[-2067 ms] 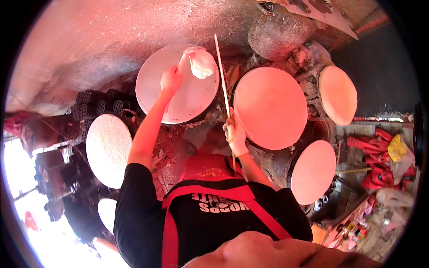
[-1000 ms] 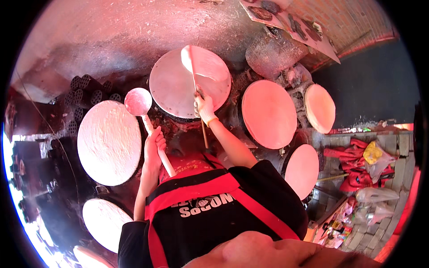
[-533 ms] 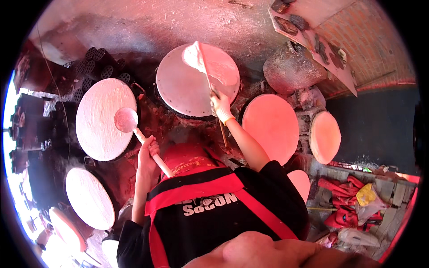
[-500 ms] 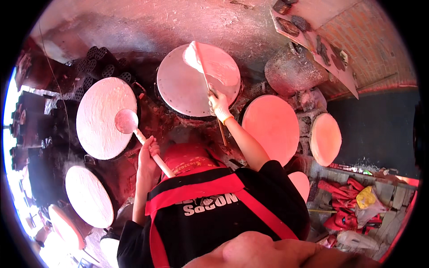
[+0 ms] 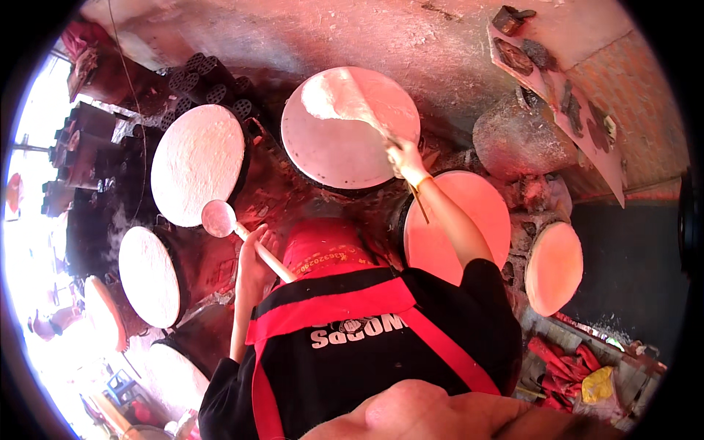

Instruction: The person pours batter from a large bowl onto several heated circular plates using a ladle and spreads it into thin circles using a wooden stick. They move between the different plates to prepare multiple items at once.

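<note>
My right hand (image 5: 405, 158) is closed round a thin wooden stick-like spreader (image 5: 418, 202), its far part reaching over the round griddle (image 5: 315, 147) ahead of me. White batter (image 5: 330, 95) covers the griddle's far part in a curved layer; the near part shows a bare surface. My left hand (image 5: 253, 257) holds the pale handle of a ladle (image 5: 218, 218), some fingers stretched out. The ladle's round bowl hangs at the lower edge of the left griddle, which carries a white, rough-surfaced round sheet (image 5: 198, 165).
Further round sheets lie around me: a pinkish one (image 5: 462, 220) under my right forearm, an orange-tinted one (image 5: 555, 268), and a white one (image 5: 149, 276). Black perforated coal briquettes (image 5: 213, 70) are stacked behind. A dusty rounded vessel (image 5: 521, 139) stands below a board (image 5: 557, 95).
My right hand has turned the spreader, and the batter now reaches across the griddle's far left. The ladle has dropped back toward me, off the left sheet's middle. The view has shifted.
</note>
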The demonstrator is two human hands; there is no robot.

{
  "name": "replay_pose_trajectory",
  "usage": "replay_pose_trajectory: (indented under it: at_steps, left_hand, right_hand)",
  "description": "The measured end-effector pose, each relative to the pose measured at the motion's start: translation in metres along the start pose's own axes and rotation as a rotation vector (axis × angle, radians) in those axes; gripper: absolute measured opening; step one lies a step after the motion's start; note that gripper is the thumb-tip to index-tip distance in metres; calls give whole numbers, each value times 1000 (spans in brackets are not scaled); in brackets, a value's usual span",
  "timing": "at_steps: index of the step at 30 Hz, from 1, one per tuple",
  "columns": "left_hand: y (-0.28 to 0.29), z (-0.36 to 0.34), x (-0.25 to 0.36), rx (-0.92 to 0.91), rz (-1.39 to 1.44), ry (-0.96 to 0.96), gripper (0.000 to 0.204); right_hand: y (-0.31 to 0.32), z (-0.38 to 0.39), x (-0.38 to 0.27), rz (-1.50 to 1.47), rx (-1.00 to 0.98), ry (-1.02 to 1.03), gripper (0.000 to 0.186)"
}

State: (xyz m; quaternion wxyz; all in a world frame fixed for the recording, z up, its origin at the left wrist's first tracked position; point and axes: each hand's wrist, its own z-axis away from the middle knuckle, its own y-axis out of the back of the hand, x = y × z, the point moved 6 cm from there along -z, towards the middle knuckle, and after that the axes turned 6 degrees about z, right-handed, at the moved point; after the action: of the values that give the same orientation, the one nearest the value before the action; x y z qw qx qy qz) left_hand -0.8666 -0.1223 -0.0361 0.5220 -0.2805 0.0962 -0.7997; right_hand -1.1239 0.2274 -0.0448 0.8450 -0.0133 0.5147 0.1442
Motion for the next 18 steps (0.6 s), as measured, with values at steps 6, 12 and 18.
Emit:
replay_pose_trajectory:
  at_steps: [6, 12, 18]
  left_hand:
    - [37, 25, -35, 120, 39, -5, 43]
    - [44, 78, -63, 197, 4, -47, 42]
    - [43, 85, -54, 196, -71, -18, 45]
  right_hand:
    - [-35, 52, -18, 74, -369, 19, 40]
    - [32, 0, -9, -12, -255, -42, 39]
    - [-29, 37, 3, 110, -429, -26, 25]
